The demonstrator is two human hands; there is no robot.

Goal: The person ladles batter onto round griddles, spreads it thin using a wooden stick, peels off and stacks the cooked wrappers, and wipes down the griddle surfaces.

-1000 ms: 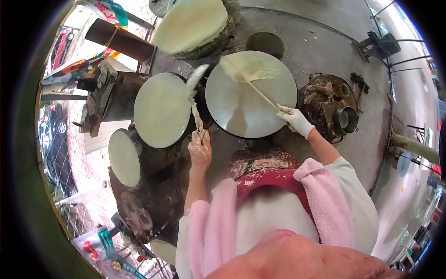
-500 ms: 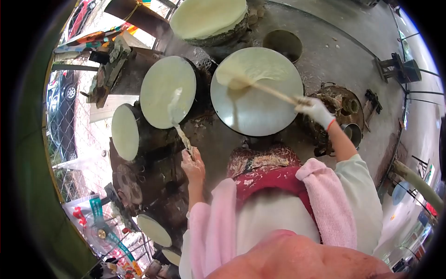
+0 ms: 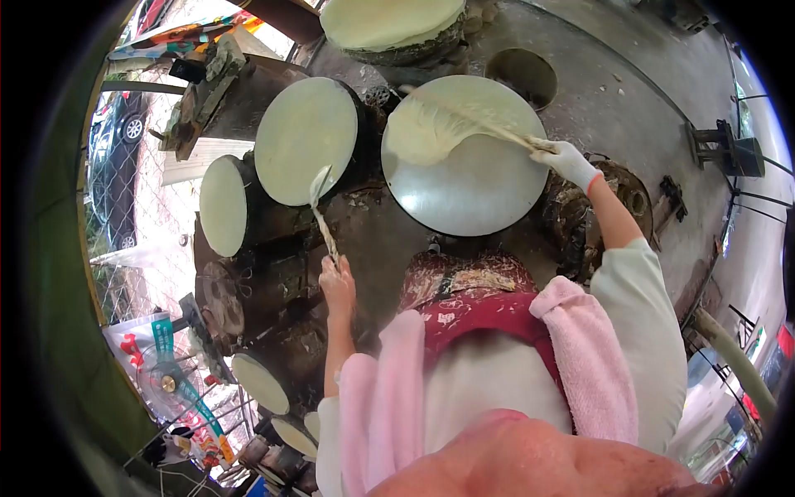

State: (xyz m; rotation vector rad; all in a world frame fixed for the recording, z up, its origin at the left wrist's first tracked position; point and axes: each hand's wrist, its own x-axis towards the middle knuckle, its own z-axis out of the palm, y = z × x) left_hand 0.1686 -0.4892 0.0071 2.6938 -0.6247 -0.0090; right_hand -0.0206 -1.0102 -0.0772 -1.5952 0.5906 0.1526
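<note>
In the head view my left hand point(image 3: 337, 286) is bare and wrapped round the handle of a batter-coated spatula point(image 3: 324, 217). The spatula's blade lies over the lower right edge of a pale, batter-covered round plate point(image 3: 306, 141). My right hand point(image 3: 567, 163), in a white glove, grips a stick point(image 3: 497, 131) that reaches left across the large round griddle point(image 3: 464, 199). Pale batter point(image 3: 426, 131) covers the griddle's upper left part; its lower right is bare, shiny metal. The stick's far end is blurred over the batter.
A stack of pale round sheets point(image 3: 389, 25) stands at the top, beside a dark round bin point(image 3: 522, 76). Further coated plates point(image 3: 224, 205) line the left. On the right are a cluttered round stand point(image 3: 617, 199) and a metal stool point(image 3: 729, 149).
My left hand has brought the spatula over the left plate's lower edge. With the stick, my right hand has swept across the griddle, and the batter's outline has changed. The view has shifted.
</note>
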